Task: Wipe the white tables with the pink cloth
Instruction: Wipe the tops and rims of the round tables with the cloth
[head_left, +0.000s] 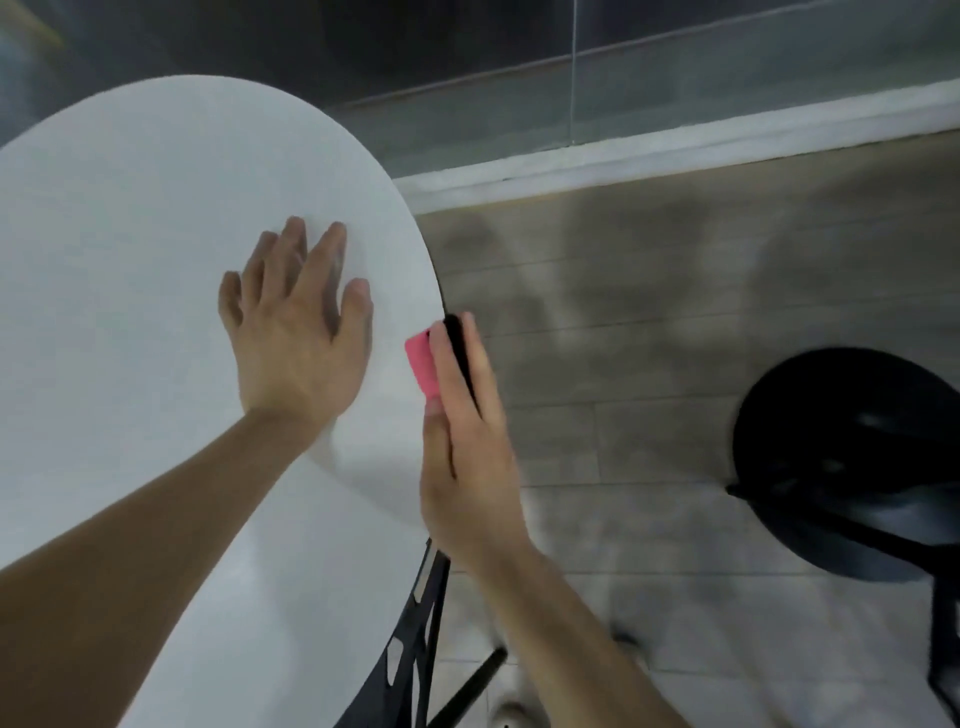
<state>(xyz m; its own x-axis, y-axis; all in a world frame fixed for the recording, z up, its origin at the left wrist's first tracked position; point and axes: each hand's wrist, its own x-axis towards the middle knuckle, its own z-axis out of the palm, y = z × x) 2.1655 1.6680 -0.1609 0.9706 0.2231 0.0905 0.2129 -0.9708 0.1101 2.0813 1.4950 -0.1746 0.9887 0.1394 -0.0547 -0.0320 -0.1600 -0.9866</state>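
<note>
The right hand pinches the pink cloth between thumb and fingers at the rim of the desk, about 4 o'clock on the round top. The edge seems to be the part in hand: fold the cloth over the rim, press evenly and slide along the curve. The left hand, at 10 o'clock from the cloth, lies flat, fingers spread, steadying the top. A black chair stands at 3 o'clock. No container shows.
</note>
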